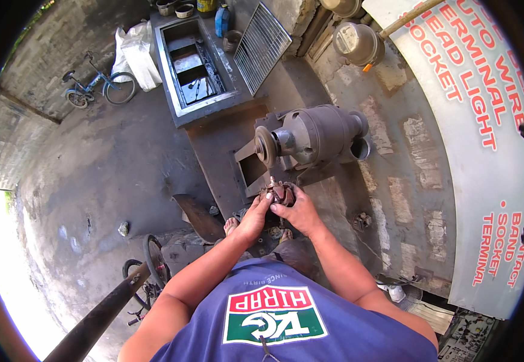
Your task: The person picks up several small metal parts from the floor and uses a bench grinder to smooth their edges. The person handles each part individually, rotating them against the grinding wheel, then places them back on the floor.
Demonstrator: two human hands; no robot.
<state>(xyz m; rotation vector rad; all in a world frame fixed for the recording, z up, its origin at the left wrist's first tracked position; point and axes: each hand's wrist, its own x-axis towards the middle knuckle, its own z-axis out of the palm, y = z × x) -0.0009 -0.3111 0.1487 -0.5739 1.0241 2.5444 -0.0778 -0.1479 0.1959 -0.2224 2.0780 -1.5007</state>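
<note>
Both my hands are closed around a reddish-brown alternator rotor (282, 192) with claw-like metal poles and a short shaft pointing up and away from me. My left hand (254, 218) grips its left side, with the thumb on the near face. On the opposite side my right hand (301, 212) holds it, thumb also on the near face. Just beyond the rotor stands a dusty grinding motor (322, 136). A round wheel (266, 146) on the motor's left end is close to the rotor but apart from it.
Farther off, a metal-framed basin (179, 110) sits on a bench, with a wire grate (263, 48) leaning beside it. A concrete wall and large sign (476, 181) run along the right. A pole (102, 311) and bicycle wheel (155, 259) are at lower left. Bare feet are below my hands.
</note>
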